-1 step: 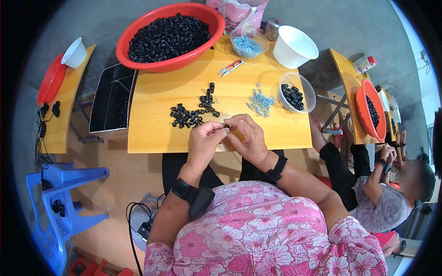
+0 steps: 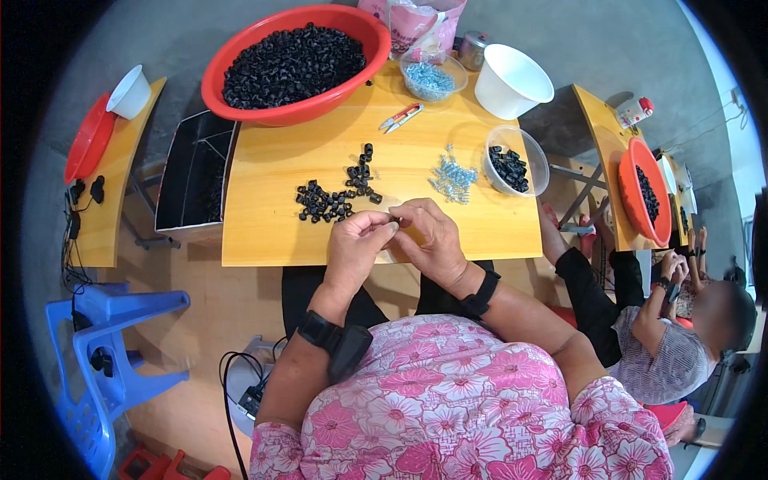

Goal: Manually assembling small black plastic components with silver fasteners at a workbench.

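Note:
Above the front edge of the wooden table my left hand and my right hand meet, fingertips pinched together. Between them a bit of a small black plastic part shows; the fingers cover most of it. Just beyond my left hand lies a loose pile of small black barrel-shaped parts, with a few more trailing away from me. Farther off to the right of my hands is a small heap of silvery metal springs. Beside it stands a clear round tub containing black parts.
A large red basin heaped with black parts stands at the far left. Red-handled thread snips, a clear bowl of springs and a white bucket sit toward the back. A blue chair is at left; another person sits at right.

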A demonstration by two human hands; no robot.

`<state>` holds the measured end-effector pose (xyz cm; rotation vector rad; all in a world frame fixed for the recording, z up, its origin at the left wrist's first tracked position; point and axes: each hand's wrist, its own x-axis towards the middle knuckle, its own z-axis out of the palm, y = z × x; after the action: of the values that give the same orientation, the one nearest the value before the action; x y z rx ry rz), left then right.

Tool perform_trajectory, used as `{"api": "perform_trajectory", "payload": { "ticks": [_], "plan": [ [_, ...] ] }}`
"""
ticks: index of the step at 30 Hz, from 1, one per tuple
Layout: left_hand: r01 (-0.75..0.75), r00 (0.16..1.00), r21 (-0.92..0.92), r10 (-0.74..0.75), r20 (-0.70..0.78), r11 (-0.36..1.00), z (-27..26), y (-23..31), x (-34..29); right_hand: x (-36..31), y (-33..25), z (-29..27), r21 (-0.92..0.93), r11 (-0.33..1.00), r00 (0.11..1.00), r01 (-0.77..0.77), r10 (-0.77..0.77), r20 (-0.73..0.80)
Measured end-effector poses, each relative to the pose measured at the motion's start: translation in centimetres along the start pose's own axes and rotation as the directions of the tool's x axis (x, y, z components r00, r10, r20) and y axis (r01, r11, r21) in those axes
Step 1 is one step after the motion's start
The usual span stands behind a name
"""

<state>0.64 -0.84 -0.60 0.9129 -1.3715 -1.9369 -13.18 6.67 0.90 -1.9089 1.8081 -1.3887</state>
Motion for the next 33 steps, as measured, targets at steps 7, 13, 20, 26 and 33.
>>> {"api": "perform_trajectory", "payload": {
  "ticks": [7, 13, 20, 26, 33],
  "plan": [
    [0.025, 0.999, 0.038, -0.026, 0.029, 0.999, 0.0, 0.6, 0.2, 0.7, 0.3, -0.7, -0.044, 0.994, 0.994, 0.101, -0.099, 0.055],
    [0.035, 0.999, 0.009, -0.035, 0.024, 0.999, 0.1, 0.5, 0.3, 0.2, 0.6, -0.2, 0.035, 0.999, 0.999, -0.033, 0.033, 0.015],
    [0.045, 0.999, -0.045, -0.045, 0.0, 0.998, 0.0, 0.3, 0.2, 0.0, 1.1, 0.2, 0.052, 0.998, 1.0, -0.019, 0.018, 0.012],
    [-0.007, 1.0, 0.047, 0.006, 0.03, 0.999, -0.2, 0.1, -0.1, -0.1, 1.2, 0.0, 0.006, 1.0, 0.999, -0.009, 0.009, 0.034],
    [-0.02, 0.996, 0.091, 0.012, 0.084, 0.996, -0.5, -0.3, 0.0, -0.5, 1.3, -0.4, -0.054, 0.998, 0.99, -0.025, 0.032, 0.136]
  ]
}}
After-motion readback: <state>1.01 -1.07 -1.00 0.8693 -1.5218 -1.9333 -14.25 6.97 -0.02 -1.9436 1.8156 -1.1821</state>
